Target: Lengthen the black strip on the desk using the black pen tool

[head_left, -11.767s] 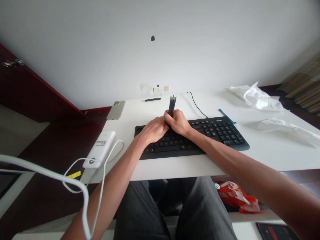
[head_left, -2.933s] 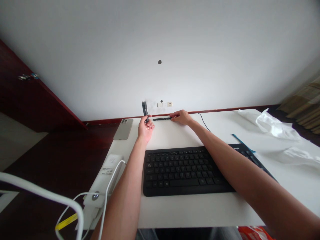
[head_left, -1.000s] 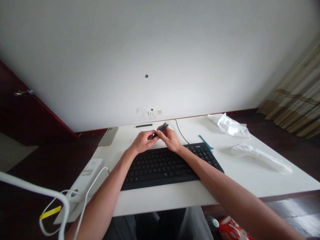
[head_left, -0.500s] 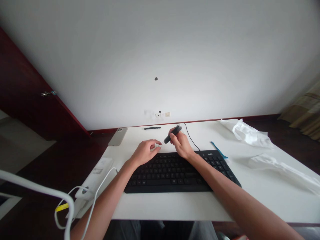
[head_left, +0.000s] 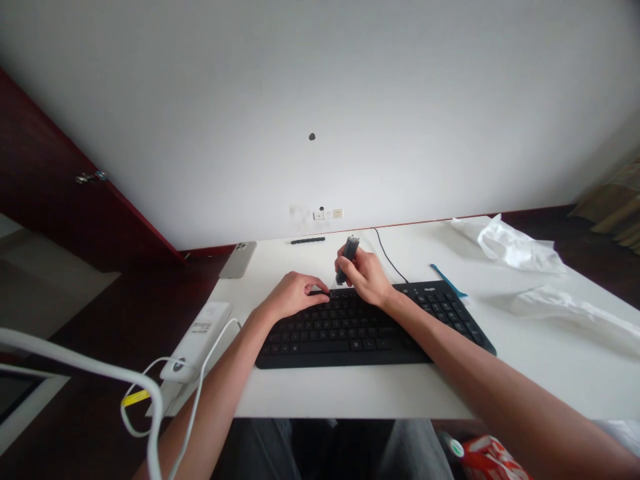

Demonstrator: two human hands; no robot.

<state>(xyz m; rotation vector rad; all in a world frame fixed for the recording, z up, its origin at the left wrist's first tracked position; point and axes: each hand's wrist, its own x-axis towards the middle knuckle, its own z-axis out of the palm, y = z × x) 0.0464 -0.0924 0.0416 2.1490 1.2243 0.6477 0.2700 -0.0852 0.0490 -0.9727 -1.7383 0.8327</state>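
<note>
In my right hand [head_left: 367, 275] I grip a dark handled tool, a keycap puller by its look [head_left: 347, 259], held upright with thin wires pointing down at its lower end. The wires reach the top row of a black keyboard [head_left: 340, 360] near its middle. My left hand [head_left: 300, 293] rests over the keyboard's upper left part, its thumb and forefinger closing together at the wire tips. What lies between those fingertips is too small to make out.
A phone [head_left: 239, 260] and a white power strip [head_left: 197, 340] lie on the left. Behind the keyboard is a small black strip [head_left: 308, 241]. To the right are a blue brush-like tool [head_left: 447, 280] and crumpled white bags [head_left: 520, 243]. A white cable [head_left: 203, 373] crosses my left forearm.
The tool has tipped more upright and come down, its wires now at the keyboard's top row. My left fingers have moved with the wire tips. The view has shifted slightly.
</note>
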